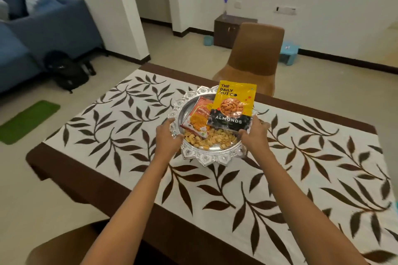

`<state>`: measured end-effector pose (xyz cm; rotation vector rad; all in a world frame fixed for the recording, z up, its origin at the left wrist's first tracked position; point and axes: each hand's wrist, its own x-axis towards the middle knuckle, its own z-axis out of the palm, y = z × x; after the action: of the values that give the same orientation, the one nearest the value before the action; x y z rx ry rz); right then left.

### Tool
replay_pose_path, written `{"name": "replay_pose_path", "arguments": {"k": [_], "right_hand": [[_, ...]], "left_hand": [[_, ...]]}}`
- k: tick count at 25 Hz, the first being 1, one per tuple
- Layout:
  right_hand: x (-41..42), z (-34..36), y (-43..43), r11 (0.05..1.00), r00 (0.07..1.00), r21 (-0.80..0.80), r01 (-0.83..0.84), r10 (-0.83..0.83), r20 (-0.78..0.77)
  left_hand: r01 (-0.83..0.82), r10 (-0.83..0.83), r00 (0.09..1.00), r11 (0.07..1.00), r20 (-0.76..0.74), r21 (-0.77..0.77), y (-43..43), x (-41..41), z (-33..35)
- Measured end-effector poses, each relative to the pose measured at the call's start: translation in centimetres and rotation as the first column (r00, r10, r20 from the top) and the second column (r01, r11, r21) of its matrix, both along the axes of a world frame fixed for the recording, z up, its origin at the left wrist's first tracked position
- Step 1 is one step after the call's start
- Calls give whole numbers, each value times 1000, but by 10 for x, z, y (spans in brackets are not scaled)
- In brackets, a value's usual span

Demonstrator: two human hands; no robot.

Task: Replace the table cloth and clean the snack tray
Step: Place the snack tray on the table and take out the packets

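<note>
Both arms reach forward over the worktop point(64, 170), a dark brown table covered by a white table cloth point(129, 135) printed with brown leafy sprigs. The snack tray point(206, 160), a round silver dish with a scalloped, embossed rim, sits near the middle of the cloth toward its far edge. The left hand point(167, 133) grips the tray's left rim, its fingers curled over the edge. The right hand point(255, 133) grips the right rim in the same way, its thumb side close to the lower corner of the almond packet point(233, 105). Whether the tray rests on the cloth or is raised just off it cannot be told.

Inside the tray the yellow and black almond packet leans up against the far right side, and an orange snack packet point(199, 117) lies partly under it to the left. Loose pale yellow chips point(211, 140) are heaped in the near part of the dish, touching both packets.

Beyond the worktop stands a brown chair point(256, 56), pushed close to the far edge. Behind it a small dark cabinet point(226, 28) sits against the wall with a spray bottle point(225, 7) on top, and a light blue stool point(288, 52) stands to the right. At the left are a blue sofa point(43, 28), a black bag point(66, 73) on the floor and a green mat point(28, 121)
</note>
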<state>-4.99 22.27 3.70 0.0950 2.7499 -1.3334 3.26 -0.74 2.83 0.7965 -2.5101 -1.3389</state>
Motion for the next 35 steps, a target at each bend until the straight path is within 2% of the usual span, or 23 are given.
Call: {"name": "replay_pose_path", "arguments": {"k": [5,10,12,15,18,19,21,23,27,30,35], "right_hand": [[-25,-17,-54,999,999,26,-35,35,23],[-27,-38,-69,994,995,34,-104,104,-11],[-31,-45,-70,993,994,51,-106,107,-25],[-40,-47,-66,991,994,83,-107,106,14],[-54,-42,-63,994,1000,106,-30,31,-7],[-59,-41,-64,992,1000,125,-5,6,-6],[-64,-41,-65,991,1000,133,-3,0,22],[-67,-44,-67,996,1000,94,-2,1,13],[-67,-43,-68,997,997,16,78,-78,-10],[-68,-37,-66,990,985,19,142,-139,-103],[-62,-13,-65,948,958,-297,118,-187,-216]], "left_hand": [[-32,32,999,999,4,-17,-48,-18,-13],[-8,8,1000,999,-11,38,-72,-24,-34],[4,-5,1000,999,31,42,-77,-26,-40],[27,-6,989,989,147,-145,-78,-29,-41],[-4,14,1000,917,23,-398,-76,-41,-33],[8,-4,1000,900,10,-436,-74,-49,-31],[73,-42,996,887,77,-455,-70,-65,-30],[104,-52,990,894,129,-437,-67,-77,-35],[57,-37,997,937,66,-346,-66,-86,-45],[26,-45,997,967,-68,-253,-62,-84,-37],[-57,26,945,995,-326,-87,-53,-71,-9]]}}
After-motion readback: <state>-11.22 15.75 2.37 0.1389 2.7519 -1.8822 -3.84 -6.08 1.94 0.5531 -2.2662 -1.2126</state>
